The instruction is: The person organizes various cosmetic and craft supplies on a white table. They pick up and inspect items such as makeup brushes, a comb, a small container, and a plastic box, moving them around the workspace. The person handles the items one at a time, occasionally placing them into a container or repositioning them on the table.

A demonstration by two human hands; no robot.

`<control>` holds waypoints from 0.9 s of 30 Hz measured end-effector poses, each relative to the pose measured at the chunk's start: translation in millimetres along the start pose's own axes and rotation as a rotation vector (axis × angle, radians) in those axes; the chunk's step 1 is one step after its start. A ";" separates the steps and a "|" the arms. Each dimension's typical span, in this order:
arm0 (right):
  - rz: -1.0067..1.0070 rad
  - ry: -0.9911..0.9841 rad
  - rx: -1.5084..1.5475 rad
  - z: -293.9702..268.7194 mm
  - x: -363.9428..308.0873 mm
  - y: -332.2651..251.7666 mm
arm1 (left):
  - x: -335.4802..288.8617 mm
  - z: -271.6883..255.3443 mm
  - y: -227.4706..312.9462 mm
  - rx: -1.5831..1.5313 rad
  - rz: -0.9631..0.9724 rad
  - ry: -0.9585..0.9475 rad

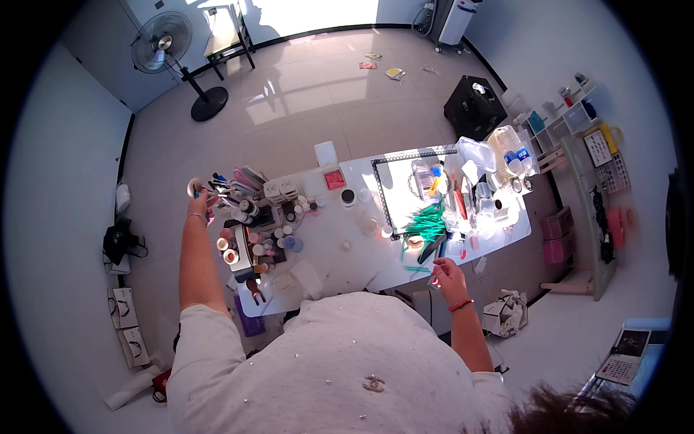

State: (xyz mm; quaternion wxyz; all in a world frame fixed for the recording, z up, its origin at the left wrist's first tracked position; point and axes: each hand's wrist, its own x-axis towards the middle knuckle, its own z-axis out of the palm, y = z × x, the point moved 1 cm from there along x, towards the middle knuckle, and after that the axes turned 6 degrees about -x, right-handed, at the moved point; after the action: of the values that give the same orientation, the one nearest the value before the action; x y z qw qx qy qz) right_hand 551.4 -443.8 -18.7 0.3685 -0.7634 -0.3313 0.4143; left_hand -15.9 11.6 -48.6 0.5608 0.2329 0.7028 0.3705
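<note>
While our left hand (202,202) grips a pale round thing (194,186) beside the thin tools (249,178), a bump could tip them. Our right hand (450,279), half curled near the green sticks (426,222), we can't tell what it holds.

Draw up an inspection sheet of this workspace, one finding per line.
Surface: white table, strong glare on its right side.
Job's things: pens or files near the left hand; green sticks near the right hand.
Clutter: small jars crowd the table's left; scraps on the floor.
Hands: left holds a small item, kind unclear; right is by the front edge, any hold unclear.
Cables: looped hose or cable beside the white machine.
Surroundings: standing fan, chair, black case.
</note>
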 end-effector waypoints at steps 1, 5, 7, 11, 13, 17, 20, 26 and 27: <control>0.014 0.005 0.013 -2.8 3.0 5.9 | 2.2 -3.1 -2.2 0.057 -0.022 0.007; 0.049 0.027 0.042 -16.5 21.0 22.1 | 2.4 -15.2 -11.0 0.138 0.102 0.118; 0.049 0.095 0.016 -27.3 36.0 34.1 | -8.5 -13.2 -9.0 0.056 0.126 0.133; 0.017 0.260 -0.105 -58.2 81.7 64.0 | -42.7 -25.5 -12.6 -0.176 0.216 0.172; 0.070 0.341 -0.241 -76.9 107.2 76.0 | -75.1 -28.8 -17.1 -0.260 0.260 0.160; 0.182 0.399 -0.115 -96.8 164.3 81.4 | -150.8 -29.3 -34.7 -0.367 0.303 0.042; 0.401 0.326 0.186 -94.1 201.5 74.8 | -196.6 -27.8 -60.6 -0.424 0.302 0.016; 0.491 0.573 -0.239 -103.3 254.8 103.1 | -245.9 -17.0 -98.2 -0.421 0.269 0.010; 0.465 0.628 -0.386 -98.0 256.2 101.1 | -256.4 -18.0 -101.0 -0.404 0.261 0.031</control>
State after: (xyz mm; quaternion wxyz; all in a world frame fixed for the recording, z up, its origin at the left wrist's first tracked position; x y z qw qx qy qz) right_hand 769.6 -315.7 -165.1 0.1986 -0.9617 -0.0937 0.1643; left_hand 43.0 -245.9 32.0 0.5326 0.1993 0.5867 0.5765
